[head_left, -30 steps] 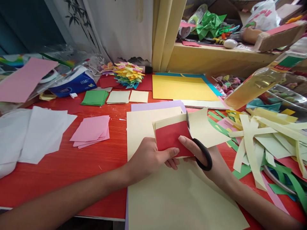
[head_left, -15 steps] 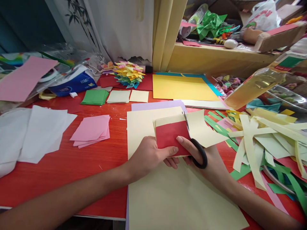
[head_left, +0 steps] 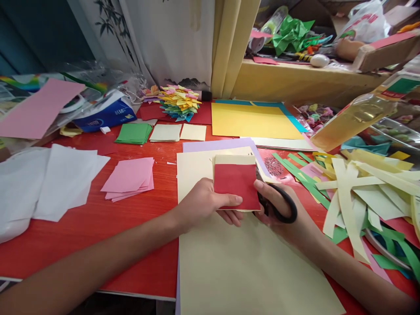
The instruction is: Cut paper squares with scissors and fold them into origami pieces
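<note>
My left hand point(head_left: 210, 203) pinches a red paper square point(head_left: 234, 183) laid over cream paper point(head_left: 234, 160), its thumb on top and fingers underneath. Black-handled scissors point(head_left: 288, 210) are in my right hand point(head_left: 278, 203), whose thumb is through a handle loop beside the red square's right edge. The blades are mostly hidden behind the paper and fingers. Beneath both hands lie large cream sheets point(head_left: 249, 271), with a lilac sheet point(head_left: 216, 144) showing past their far edge.
Pink squares point(head_left: 127, 177) and white sheets point(head_left: 68, 183) lie left. Green squares point(head_left: 133, 133), yellow sheets point(head_left: 256, 122) and a folded-paper piece point(head_left: 180, 103) stand behind. Paper strips point(head_left: 344, 192) and a tilted bottle point(head_left: 357, 113) are at right.
The cream flap right of the red square is gone from between the blades. My right hand and the scissors have shifted slightly right and down; the view has moved a little.
</note>
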Available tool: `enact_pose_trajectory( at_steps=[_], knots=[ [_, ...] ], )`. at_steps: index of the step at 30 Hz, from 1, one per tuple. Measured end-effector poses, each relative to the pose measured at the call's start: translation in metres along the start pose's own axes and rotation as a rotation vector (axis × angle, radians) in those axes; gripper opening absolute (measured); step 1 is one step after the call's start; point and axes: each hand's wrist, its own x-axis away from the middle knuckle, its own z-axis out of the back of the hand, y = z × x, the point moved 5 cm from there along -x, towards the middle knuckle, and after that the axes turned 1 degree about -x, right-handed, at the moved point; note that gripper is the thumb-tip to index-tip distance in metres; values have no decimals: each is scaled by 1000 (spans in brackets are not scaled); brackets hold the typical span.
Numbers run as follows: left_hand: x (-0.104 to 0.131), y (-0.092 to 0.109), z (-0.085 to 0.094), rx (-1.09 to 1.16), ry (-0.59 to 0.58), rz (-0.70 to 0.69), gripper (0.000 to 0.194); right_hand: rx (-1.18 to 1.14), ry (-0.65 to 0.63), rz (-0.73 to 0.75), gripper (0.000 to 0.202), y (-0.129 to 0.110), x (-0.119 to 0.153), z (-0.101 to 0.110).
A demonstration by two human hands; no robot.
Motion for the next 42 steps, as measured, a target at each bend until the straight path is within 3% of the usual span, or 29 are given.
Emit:
enact_pose_trajectory(
  at_steps=[5,7,9,12,15,19,23,26,30,34,39,42],
  knots=[
    [-1,8,12,-35,-111,84,12,-445,-223,-276,47,9,-1,-4],
    [0,8,14,-75,-180,156,10,-532,-277,-303,51,5,0,-6],
    [4,6,15,-118,-257,241,8,-521,-249,-249,47,0,-1,-6],
    [10,3,12,-158,-379,360,7,-331,-137,-164,22,-2,0,-2],
    [14,2,9,-182,-438,408,8,-178,-111,-183,16,3,2,-1],
    [5,6,16,-222,-312,337,8,-172,-1,-173,13,6,0,5],
    [-5,17,29,-103,7,66,18,-281,231,-40,14,2,-2,18],
    [-5,17,23,35,72,-70,17,-347,313,29,12,-2,0,21],
    [1,5,-2,114,-34,-44,20,-404,174,28,7,-5,2,8],
    [4,-2,-10,110,12,-49,24,-343,103,28,5,-5,3,0],
    [-1,4,6,48,141,-119,23,-212,159,16,15,-4,-2,13],
    [-5,12,26,49,277,-214,22,-90,72,7,20,-8,-8,21]
  ],
)
